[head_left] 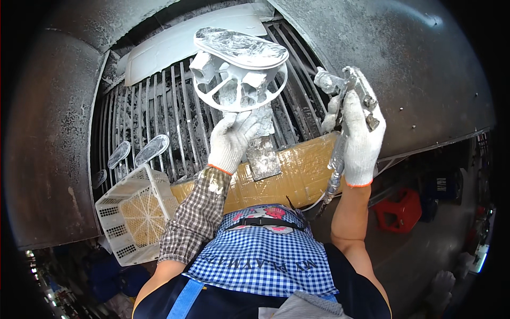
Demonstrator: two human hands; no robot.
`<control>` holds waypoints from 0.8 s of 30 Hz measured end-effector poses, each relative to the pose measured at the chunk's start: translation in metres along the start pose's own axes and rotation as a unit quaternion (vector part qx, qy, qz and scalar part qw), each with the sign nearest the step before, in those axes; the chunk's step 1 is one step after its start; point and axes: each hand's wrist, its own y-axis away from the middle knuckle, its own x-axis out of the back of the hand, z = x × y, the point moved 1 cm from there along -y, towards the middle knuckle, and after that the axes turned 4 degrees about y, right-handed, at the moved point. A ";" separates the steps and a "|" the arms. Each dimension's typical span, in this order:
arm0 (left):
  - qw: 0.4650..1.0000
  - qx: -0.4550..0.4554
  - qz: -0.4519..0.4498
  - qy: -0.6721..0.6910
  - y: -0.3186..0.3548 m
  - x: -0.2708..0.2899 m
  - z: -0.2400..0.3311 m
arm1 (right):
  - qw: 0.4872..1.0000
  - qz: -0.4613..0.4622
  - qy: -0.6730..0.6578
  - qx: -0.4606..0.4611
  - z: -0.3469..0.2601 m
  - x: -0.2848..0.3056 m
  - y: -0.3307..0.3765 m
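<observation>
My right hand (365, 133), in a white knit glove, is closed around a paint-crusted spray gun (348, 87); its nozzle points left toward the turntable. A silvery, coated hose (336, 165) hangs below the gun. My left hand (231, 141), also gloved, has its fingers apart at the near rim of a white spoked wheel turntable (241, 95). Its fingertips are beside or touching the rim; exact contact is unclear. On top of the wheel lies an oval part (241, 48) with a white edge and a shiny, film-like dark face. A crusted metal support (263, 154) stands under the wheel.
Metal slats (183, 117) run under the turntable between dark booth walls (404, 69). At left stand smaller oval parts (152, 149) and a white plastic basket (138, 212). A tape-covered cardboard panel (303, 167) lines the front edge. A red stool (398, 210) is at right.
</observation>
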 end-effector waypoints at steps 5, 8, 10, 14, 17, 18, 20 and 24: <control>1.000 -0.008 0.000 0.000 -0.002 0.011 0.012 | 1.000 -0.025 0.013 -0.001 -0.002 0.009 0.004; 1.000 -0.013 -0.007 -0.004 -0.002 0.014 0.022 | 1.000 -0.022 0.001 -0.011 -0.004 0.010 0.004; 1.000 -0.024 -0.017 -0.002 0.001 0.012 0.024 | 1.000 -0.017 -0.010 -0.008 -0.001 0.013 0.002; 0.999 -0.039 0.005 -0.025 0.003 0.017 0.034 | 0.999 -0.032 0.007 -0.019 -0.002 0.014 0.005; 0.998 -0.039 -0.036 -0.039 0.004 0.019 0.042 | 1.000 -0.015 -0.007 -0.020 0.001 0.015 0.005; 0.997 -0.042 -0.041 -0.042 0.004 0.018 0.044 | 0.999 -0.025 -0.008 -0.022 0.002 0.015 0.006; 0.996 -0.053 -0.044 -0.051 0.003 0.018 0.048 | 0.999 -0.044 -0.012 -0.027 0.004 0.016 0.008; 0.994 -0.081 -0.028 -0.069 0.000 0.022 0.062 | 0.996 -0.057 -0.046 -0.049 0.004 0.013 0.010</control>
